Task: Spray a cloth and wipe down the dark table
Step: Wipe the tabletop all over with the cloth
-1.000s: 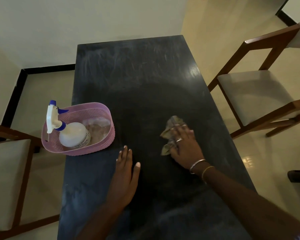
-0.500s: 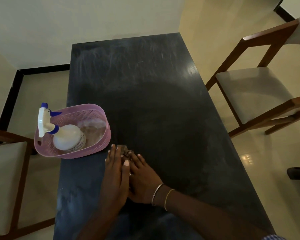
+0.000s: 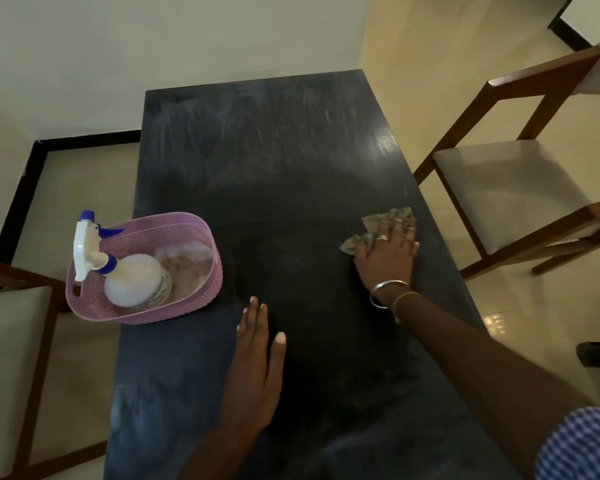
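Table: dark table [image 3: 274, 174] is seen from above, its long axis running away from the camera; pale streaks and smears are visible on the far half and along the near left part, while the middle is darker.
Cloth: a crumpled brownish cloth [image 3: 394, 216] is pressed flat on the tabletop near the right edge, roughly midway along the table's length; part of it is covered by the fingers.
Right hand: the right hand [image 3: 387, 254] is laid palm down on the cloth, fingers spread over it and pressing it to the surface; the cloth is held under the flattened hand rather than bunched in a fist. A ring is worn on one finger, and two bangles [image 3: 392, 296] are worn at the wrist.
Left hand: the left hand [image 3: 255, 358] is laid flat on the table, fingers together and extended, nothing being grasped; it is placed near the middle of the near half, well apart from the cloth.
Basket: a pink perforated basket [image 3: 201, 237] is set on the left edge of the table, partly overhanging it.
Spray bottle: a white spray bottle [image 3: 132, 282] with a blue nozzle is lying tilted inside the basket, its trigger head sticking out over the left rim.
Chairs: a wooden chair [image 3: 499, 188] with a pale seat is placed just beside the right side of the table; another chair [image 3: 11, 358] is placed at the left.
Sleeve: a blue-and-white checked sleeve [image 3: 582, 445] is visible at the lower right corner.
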